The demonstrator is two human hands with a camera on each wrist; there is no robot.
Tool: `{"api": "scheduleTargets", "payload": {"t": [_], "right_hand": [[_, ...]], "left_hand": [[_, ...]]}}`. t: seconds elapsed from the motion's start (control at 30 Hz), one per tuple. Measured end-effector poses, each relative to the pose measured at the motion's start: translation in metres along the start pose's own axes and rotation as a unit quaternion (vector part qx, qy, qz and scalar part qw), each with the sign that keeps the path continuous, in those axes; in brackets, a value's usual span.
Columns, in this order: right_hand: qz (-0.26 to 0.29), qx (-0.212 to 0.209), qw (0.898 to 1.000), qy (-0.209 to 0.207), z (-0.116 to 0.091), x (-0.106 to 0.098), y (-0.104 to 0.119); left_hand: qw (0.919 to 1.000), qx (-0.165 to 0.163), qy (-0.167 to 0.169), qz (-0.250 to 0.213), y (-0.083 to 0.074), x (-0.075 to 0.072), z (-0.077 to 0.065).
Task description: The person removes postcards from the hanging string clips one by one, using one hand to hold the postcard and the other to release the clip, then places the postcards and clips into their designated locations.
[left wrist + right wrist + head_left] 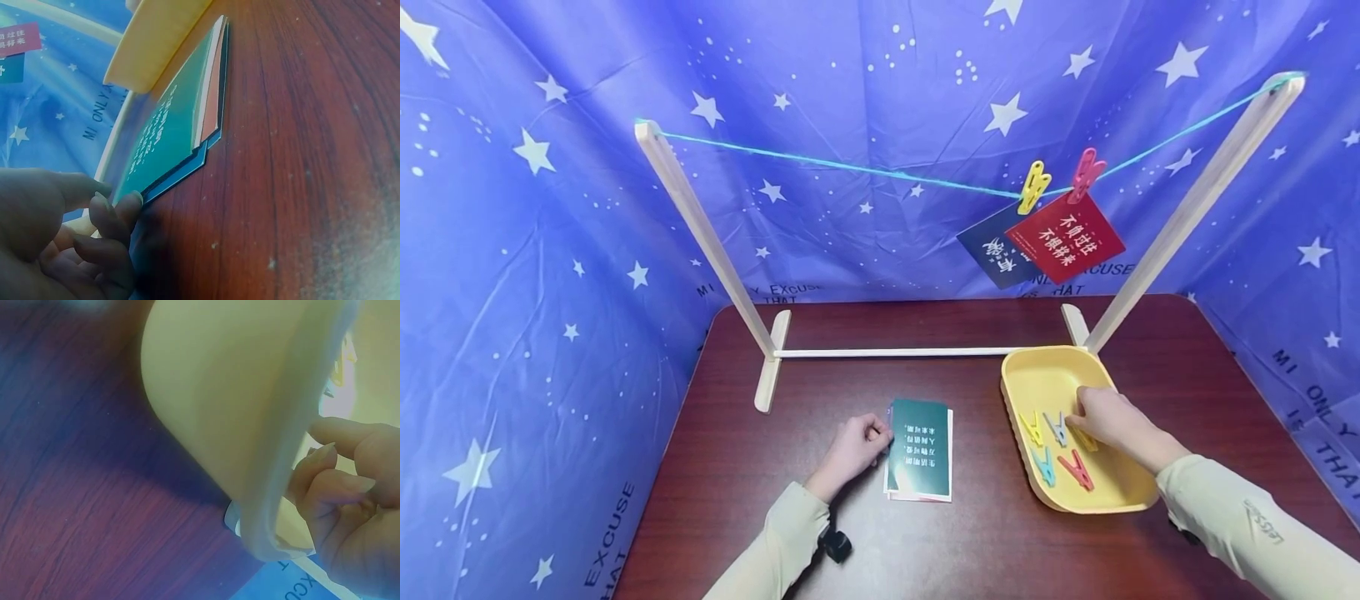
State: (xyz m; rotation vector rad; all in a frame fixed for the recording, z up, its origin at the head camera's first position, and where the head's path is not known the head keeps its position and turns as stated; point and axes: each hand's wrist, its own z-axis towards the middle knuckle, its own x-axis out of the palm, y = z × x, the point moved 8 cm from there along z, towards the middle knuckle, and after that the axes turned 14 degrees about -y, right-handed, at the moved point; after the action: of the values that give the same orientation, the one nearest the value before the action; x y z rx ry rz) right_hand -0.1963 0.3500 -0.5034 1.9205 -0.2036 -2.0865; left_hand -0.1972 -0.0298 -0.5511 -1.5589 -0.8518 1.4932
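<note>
My left hand [856, 446] has its fingers bent at the left edge of a small stack of cards. Thumb and fingertips pinch the edge of the green card [919, 454] on top, which bears white Chinese writing; other cards peek out beneath it. My right hand [1116, 421] reaches into the yellow basket [1060, 505], fingers bent. Under its fingertips lies a yellow clothespin [1087, 442], partly covered by the hand; whether they grip it I cannot tell. Beside it are a grey clothespin [1057, 429], another yellow one, a blue one [1043, 467] and a red one [1077, 469].
A wooden frame [707, 237] with a turquoise string [835, 167] stands at the table's back. Right of the string's middle hang a dark blue card [992, 246] and a red card [1067, 237], clipped by yellow and pink clothespins. The basket overlaps the frame's lower bar.
</note>
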Motion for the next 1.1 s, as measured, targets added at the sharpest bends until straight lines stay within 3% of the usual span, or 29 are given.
{"api": "scheduleTargets", "payload": {"t": [0.47,0.9,1.1], "right_hand": [[-0.009,-0.003,1.000,-0.009,0.000,-0.006,0.009],[-0.024,-0.007,1.000,-0.010,0.000,-0.016,0.008],[-0.026,-0.022,0.998,-0.044,0.000,-0.025,0.016]], "left_hand": [[0.9999,-0.001,0.005,0.009,0.000,-0.003,-0.003],[0.9993,0.008,-0.030,0.019,-0.003,-0.007,-0.004],[0.9981,0.016,-0.051,0.032,-0.014,-0.014,-0.003]]}}
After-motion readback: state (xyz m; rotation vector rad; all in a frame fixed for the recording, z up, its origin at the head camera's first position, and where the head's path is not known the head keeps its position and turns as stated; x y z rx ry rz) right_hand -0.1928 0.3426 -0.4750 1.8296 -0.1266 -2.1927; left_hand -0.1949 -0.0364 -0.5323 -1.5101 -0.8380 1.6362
